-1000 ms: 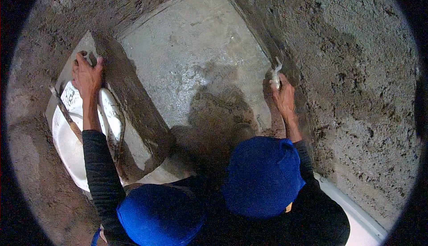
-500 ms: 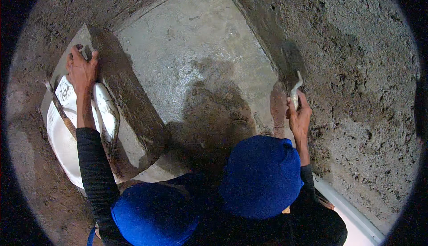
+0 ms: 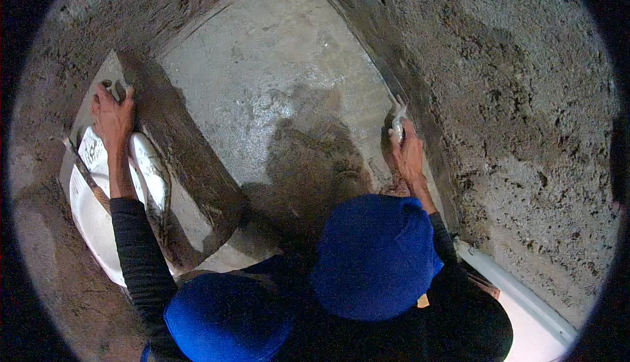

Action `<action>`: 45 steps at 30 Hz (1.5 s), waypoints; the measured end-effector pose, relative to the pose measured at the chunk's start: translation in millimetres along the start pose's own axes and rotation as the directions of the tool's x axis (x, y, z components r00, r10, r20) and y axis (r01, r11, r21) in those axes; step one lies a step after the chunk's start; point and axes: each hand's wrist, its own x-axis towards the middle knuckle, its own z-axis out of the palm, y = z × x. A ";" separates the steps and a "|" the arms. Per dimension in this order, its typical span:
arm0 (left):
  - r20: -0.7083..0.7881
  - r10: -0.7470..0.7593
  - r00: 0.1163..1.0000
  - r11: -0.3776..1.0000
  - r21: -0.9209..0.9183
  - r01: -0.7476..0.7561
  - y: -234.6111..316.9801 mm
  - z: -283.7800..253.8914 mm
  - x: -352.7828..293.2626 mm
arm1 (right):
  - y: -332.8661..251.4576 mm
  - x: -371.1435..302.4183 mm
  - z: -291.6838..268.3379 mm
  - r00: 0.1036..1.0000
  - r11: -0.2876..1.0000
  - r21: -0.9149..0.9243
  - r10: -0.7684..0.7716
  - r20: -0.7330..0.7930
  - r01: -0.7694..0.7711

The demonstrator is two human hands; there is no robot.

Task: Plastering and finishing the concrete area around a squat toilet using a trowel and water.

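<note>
My right hand (image 3: 411,155) is closed round the pale handle of a trowel (image 3: 398,124). The trowel is low at the right, where the smooth wet grey floor (image 3: 262,54) meets the rough wall; its blade is seen edge-on and hard to make out. On the far left, my left hand (image 3: 115,116) leans on the top of a raised cement ledge (image 3: 110,70), fingers bent and apart, with nothing seen in them. Just below that hand, partly behind my forearm, lies a white oval pan (image 3: 92,221) smeared with cement.
A thin tool with a wooden handle (image 3: 100,195) lies across the white pan. Rough plastered wall (image 3: 518,100) rises on the right. My blue-covered knees (image 3: 374,257) fill the lower middle. A pale sill-like edge (image 3: 518,290) runs along the lower right.
My right hand has brought the trowel from the right wall down and leftward to the floor's edge. My left hand stays on the ledge; the view has shifted slightly.
</note>
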 end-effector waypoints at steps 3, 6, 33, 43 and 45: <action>-0.083 0.027 0.996 0.999 0.026 -0.025 -0.8 1.7 -1.0 | 1.4 9.9 1.0 0.995 0.996 0.013 0.089 0.035 -0.089; -0.038 -0.007 0.999 1.000 0.017 0.008 6.7 -0.1 -1.4 | 8.0 12.8 -4.9 0.998 0.995 -0.079 0.062 -0.009 -0.062; -0.054 0.070 0.996 0.998 -0.008 -0.070 2.5 3.7 2.3 | 5.5 -71.0 -25.0 0.985 0.993 -0.109 -0.054 -0.162 0.036; -0.036 -0.007 0.999 1.000 -0.008 0.006 5.4 -0.1 -3.0 | -26.5 -38.2 -12.7 0.957 0.974 0.116 0.213 -0.199 -0.193; -0.031 -0.015 0.999 1.000 -0.004 0.015 3.8 0.3 -1.6 | -24.2 -34.9 -10.1 0.960 0.981 0.116 0.177 -0.219 -0.155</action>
